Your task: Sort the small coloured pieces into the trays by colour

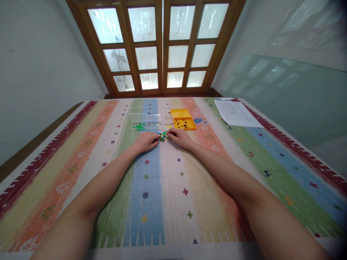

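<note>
A small heap of mixed green, yellow, white and dark pieces [163, 137] lies on the striped tablecloth between my hands. My left hand [145, 142] rests at the heap's left edge with its fingers curled together; anything inside them is hidden. On the other side, my right hand [181, 138] has thumb and fingertips closed at the heap's right edge, and I cannot make out what they hold. Just beyond stands an open yellow box [194, 124] with brown pieces [183, 123] scattered in it. A clear plastic box [131, 129] to its left has green pieces [139, 126] in one part.
Blue pieces [199, 121] lie in a clear container right of the yellow box. Printed paper sheets [237, 112] are on the table's far right. The striped tablecloth [173, 202] covers the table. Wooden doors with glass panes [162, 47] stand behind it, between pale walls.
</note>
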Tool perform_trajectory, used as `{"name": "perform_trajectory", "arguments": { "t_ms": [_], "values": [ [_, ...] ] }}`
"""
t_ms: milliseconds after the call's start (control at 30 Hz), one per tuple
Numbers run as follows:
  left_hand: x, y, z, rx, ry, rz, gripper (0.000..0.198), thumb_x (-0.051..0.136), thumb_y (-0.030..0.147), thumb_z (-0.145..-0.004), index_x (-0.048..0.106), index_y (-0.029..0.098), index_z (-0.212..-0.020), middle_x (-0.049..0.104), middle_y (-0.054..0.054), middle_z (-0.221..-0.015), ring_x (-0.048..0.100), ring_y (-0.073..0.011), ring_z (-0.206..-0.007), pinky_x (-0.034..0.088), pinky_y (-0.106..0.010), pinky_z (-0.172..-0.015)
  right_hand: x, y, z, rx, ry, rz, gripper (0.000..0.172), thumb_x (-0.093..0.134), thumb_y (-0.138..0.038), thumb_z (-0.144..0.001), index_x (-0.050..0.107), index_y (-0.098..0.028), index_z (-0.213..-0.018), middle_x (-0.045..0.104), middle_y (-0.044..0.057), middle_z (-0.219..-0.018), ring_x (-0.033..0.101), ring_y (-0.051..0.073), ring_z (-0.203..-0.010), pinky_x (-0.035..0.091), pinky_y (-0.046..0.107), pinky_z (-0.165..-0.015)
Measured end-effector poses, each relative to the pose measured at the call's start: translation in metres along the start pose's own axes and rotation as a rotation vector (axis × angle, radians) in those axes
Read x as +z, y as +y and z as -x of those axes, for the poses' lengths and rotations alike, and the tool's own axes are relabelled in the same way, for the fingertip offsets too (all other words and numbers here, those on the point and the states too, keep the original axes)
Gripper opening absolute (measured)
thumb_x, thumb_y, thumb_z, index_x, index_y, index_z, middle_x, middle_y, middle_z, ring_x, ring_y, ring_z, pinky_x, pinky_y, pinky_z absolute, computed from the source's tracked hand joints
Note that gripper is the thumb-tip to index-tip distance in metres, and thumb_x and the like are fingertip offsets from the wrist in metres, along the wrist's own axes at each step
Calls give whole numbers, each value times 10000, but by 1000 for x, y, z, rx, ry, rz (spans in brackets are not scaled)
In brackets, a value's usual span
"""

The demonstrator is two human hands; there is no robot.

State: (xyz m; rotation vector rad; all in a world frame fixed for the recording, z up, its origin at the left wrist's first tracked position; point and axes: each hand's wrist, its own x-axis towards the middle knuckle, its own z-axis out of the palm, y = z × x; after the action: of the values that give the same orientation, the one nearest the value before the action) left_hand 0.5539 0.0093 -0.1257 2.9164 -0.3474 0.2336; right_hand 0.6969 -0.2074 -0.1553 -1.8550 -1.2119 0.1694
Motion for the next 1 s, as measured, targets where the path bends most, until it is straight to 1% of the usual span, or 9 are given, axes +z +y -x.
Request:
{"name": "perform_trajectory", "arguments": {
  "t_ms": [233,333,433,567,667,833,933,1000],
  "values": [
    [2,-1,0,15,2,38,218,538,304,-984,735,214,-957,736,-75,-910,642,-223,-807,438,-327,-724,2,0,0,18,4,-5,233,564,-375,-978,717,-205,-933,725,32,-866,618,190,-786,435,298,-725],
    [2,-6,0,-35,47,61,221,555,337,-981,741,218,-970,723,-61,-869,626,-213,-788,431,-320,-719,2,-1,0,23,6,-11,232,567,-381,-975,711,-207,-921,721,29,-856,617,190,-786,435,297,-726],
    [1,-20,1,-161,155,73,221,571,364,-970,740,220,-977,700,-47,-828,609,-206,-774,414,-311,-708,2,-2,0,27,6,-19,227,568,-381,-972,705,-209,-915,712,22,-831,607,187,-764,428,295,-713],
    [1,-48,4,-402,323,116,233,561,359,-957,737,212,-997,680,-32,-789,593,-200,-745,396,-305,-694,1,-4,0,32,0,-12,217,563,-371,-970,701,-211,-920,700,18,-803,599,186,-745,418,295,-697],
    [1,-63,7,-544,402,125,260,557,383,-958,743,205,-994,665,-27,-755,591,-202,-735,383,-302,-691,0,-6,0,23,-5,-17,215,556,-361,-973,696,-209,-914,697,18,-798,603,186,-742,417,299,-700],
    [-2,-74,11,-694,487,89,267,567,403,-962,758,217,-982,683,-37,-765,605,-214,-731,363,-305,-672,0,-7,1,-2,-18,24,204,556,-346,-985,704,-215,-935,710,26,-843,612,193,-774,418,300,-719],
    [-1,-77,13,-768,484,77,246,583,403,-949,754,225,-959,697,-46,-776,608,-226,-737,354,-305,-663,2,-7,1,-63,-38,73,188,564,-318,-996,723,-222,-968,721,44,-904,621,206,-819,423,311,-753],
    [1,-79,14,-794,470,84,231,583,389,-942,748,228,-948,704,-54,-789,607,-234,-748,347,-306,-665,4,-9,1,-133,-53,119,175,574,-295,-1002,734,-226,-984,713,62,-945,618,219,-877,430,324,-800]
  ]
}}
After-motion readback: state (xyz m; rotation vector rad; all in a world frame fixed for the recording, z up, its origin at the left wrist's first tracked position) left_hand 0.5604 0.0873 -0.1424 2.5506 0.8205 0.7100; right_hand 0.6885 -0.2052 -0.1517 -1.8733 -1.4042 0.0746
